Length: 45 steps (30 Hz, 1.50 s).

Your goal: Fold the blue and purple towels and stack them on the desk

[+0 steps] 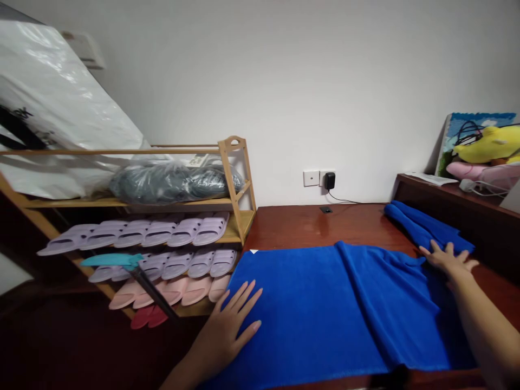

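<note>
A blue towel is spread over the reddish-brown wooden tabletop. Its left part lies mostly flat, while folds and wrinkles run through the right part. My left hand rests on the towel's left edge with fingers spread. On the other side, my right hand is stretched out, fingers apart, over the towel's right edge. Close by its fingertips lies a second, folded blue cloth, against the raised ledge; whether the hand touches it I cannot tell.
Left of the table stands a wooden rack with rows of purple slippers and pink slippers. A turquoise-topped dark pole leans before it. A black plug sits in the wall. Plush toys lie on the right ledge.
</note>
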### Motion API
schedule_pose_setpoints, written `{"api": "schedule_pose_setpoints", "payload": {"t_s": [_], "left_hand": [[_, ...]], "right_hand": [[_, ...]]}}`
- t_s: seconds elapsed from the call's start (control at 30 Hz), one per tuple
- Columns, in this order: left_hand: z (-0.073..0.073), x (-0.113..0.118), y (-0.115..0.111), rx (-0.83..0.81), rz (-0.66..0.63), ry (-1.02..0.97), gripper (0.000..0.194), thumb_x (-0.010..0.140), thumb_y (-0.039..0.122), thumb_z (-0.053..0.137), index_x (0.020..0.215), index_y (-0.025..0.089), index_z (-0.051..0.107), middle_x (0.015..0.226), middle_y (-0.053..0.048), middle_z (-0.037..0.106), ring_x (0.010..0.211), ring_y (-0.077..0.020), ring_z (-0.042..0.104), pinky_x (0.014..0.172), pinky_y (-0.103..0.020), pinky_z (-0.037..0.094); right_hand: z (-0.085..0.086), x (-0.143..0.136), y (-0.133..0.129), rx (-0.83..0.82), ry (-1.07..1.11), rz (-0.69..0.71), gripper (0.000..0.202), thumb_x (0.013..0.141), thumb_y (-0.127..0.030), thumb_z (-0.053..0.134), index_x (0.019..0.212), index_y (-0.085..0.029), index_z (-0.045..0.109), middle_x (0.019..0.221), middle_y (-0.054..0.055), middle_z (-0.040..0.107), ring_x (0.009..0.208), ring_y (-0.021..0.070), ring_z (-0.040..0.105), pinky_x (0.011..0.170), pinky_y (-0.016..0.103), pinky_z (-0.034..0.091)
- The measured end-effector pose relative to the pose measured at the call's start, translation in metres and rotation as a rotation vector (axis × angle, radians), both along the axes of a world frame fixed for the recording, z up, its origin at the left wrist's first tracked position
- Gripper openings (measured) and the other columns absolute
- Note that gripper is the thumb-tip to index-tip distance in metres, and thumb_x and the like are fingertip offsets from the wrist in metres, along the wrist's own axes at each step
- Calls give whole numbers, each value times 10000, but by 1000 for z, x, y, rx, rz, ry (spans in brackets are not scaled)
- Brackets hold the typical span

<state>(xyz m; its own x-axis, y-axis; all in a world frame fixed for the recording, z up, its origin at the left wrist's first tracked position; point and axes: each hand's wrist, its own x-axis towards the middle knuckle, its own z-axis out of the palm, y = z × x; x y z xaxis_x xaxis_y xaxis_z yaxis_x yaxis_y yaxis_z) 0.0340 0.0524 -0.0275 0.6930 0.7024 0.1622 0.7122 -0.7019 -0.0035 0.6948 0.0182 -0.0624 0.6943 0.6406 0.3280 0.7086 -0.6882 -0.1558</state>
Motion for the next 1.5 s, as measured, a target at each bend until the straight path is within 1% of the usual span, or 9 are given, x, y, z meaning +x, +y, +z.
{"api": "schedule_pose_setpoints", "payload": {"t_s": [0.07,0.17,0.23,0.4,0.6,0.87,1.07,1.27,1.5], "left_hand": [[-1,0,1,2,-4,-1,571,943,501,381,1464,338,213,1491,-25,311,1354,-274,315,1065,-511,294],[-2,0,4,6,-27,-6,579,940,500,391,1466,342,204,1492,-27,310,1350,-275,323,1070,-502,285],[-2,-1,6,0,-38,-8,585,940,499,391,1468,340,195,1496,-27,301,1358,-276,308,1076,-508,271],[0,-7,10,-60,-60,1,583,945,509,371,1470,334,188,1512,-22,262,1380,-280,252,1080,-531,247],[1,-14,22,-120,-107,8,592,942,538,358,1472,345,177,1533,-10,198,1393,-277,213,1099,-536,190],[2,-21,34,-194,-121,23,597,938,554,351,1472,349,181,1540,-25,183,1402,-280,183,1099,-536,172],[21,-3,54,-105,27,-127,509,961,523,286,1329,236,491,1397,-55,475,1303,-214,397,1092,-404,259],[11,20,98,-194,86,-102,602,947,544,271,1468,242,252,1542,-58,172,1412,-224,155,1119,-449,161],[0,13,111,-235,176,-70,677,898,654,263,1468,288,243,1551,-48,116,1419,-276,96,1078,-559,175]], "right_hand": [[12,-37,-1,76,-61,30,789,831,-686,181,1415,-191,372,1487,227,226,1336,481,194,952,728,177],[16,-99,-14,63,-25,509,627,901,-589,134,1462,-321,216,1500,52,286,1364,266,281,1059,527,274],[8,-125,-29,-67,23,663,598,894,-613,187,1446,-387,220,1503,-10,279,1370,223,273,1077,479,277],[-15,-107,-72,-222,56,468,706,819,-727,241,1425,-370,305,1515,19,233,1388,273,212,1081,556,208],[-3,-75,-94,-274,160,453,680,821,-729,223,1413,-406,306,1505,-27,259,1390,264,212,1082,578,201],[-10,-91,-77,-276,117,440,711,823,-734,222,1434,-375,272,1527,19,199,1400,260,180,1083,564,200],[1,-92,-60,-201,57,386,700,856,-690,138,1408,-318,354,1498,33,291,1384,262,231,1080,548,233],[-12,-98,-35,-271,86,407,770,805,-760,195,1439,-334,290,1524,65,205,1393,295,182,1072,545,237],[-6,-94,-10,-285,75,462,751,822,-740,187,1442,-328,283,1524,54,204,1396,276,183,1078,543,216]]}}
